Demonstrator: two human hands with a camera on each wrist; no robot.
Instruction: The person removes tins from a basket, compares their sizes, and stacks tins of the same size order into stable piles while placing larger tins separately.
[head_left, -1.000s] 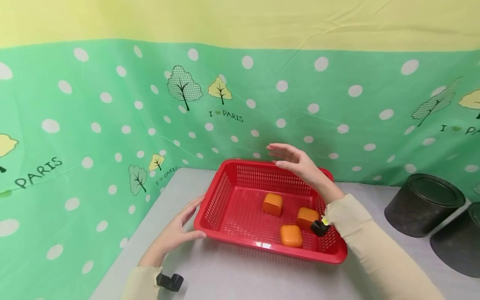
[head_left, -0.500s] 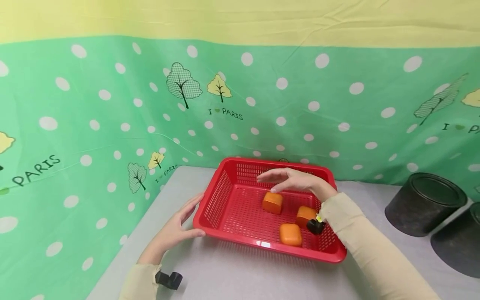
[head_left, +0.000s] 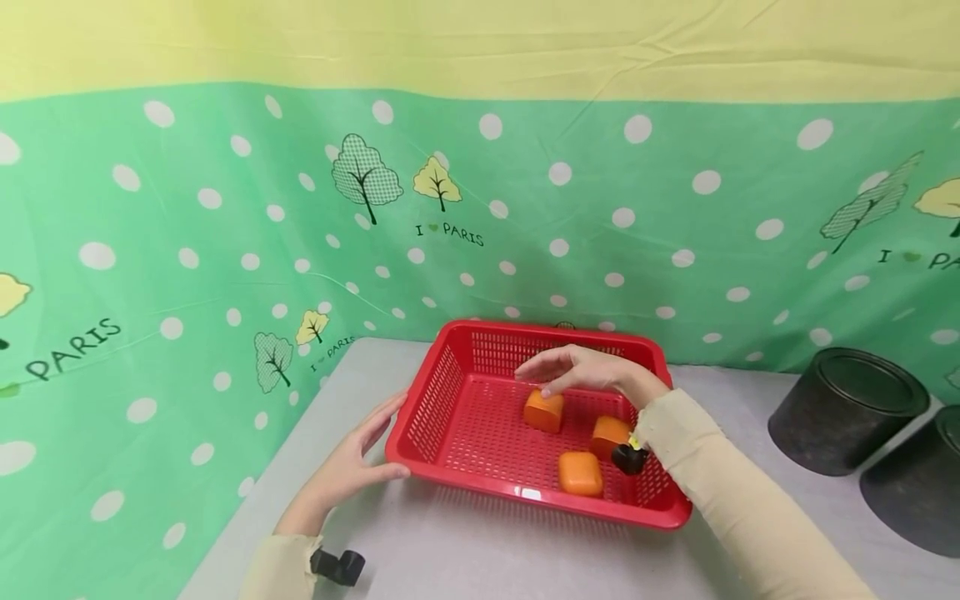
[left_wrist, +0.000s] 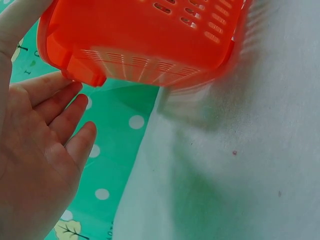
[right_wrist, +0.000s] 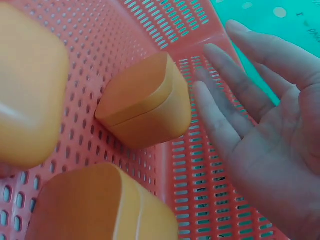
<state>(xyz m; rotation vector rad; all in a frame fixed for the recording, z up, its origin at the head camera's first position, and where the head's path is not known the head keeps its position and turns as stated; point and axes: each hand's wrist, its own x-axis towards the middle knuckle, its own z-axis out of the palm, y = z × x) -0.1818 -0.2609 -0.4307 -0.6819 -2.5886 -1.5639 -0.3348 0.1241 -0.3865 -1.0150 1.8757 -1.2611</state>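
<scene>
A red plastic basket (head_left: 480, 486) with perforated walls holds three orange rounded boxes, each with a seam visible in the right wrist view. My left hand (head_left: 348, 468) is at the basket's left end, thumb and fingertips at the rim; the left wrist view shows its fingers extended below the rim, palm facing the camera. Inside the basket, my right hand (head_left: 588, 369) hovers over the rear box (head_left: 543, 412), thumb tip close above it. The right wrist view shows loose fingers beside that box (right_wrist: 150, 105). Nearer me lie the front box (head_left: 580, 473) and the right box (head_left: 610, 437).
Two dark lidded cans (head_left: 847, 412) stand on the grey tabletop (head_left: 450, 558) to the right, one cut off by the frame edge. A green dotted cloth (head_left: 525, 208) hangs right behind the basket and along the left side.
My right hand has come down from above the basket's back rim to the rear orange box, moving slightly left and toward me. My left hand stays at the basket's left end.
</scene>
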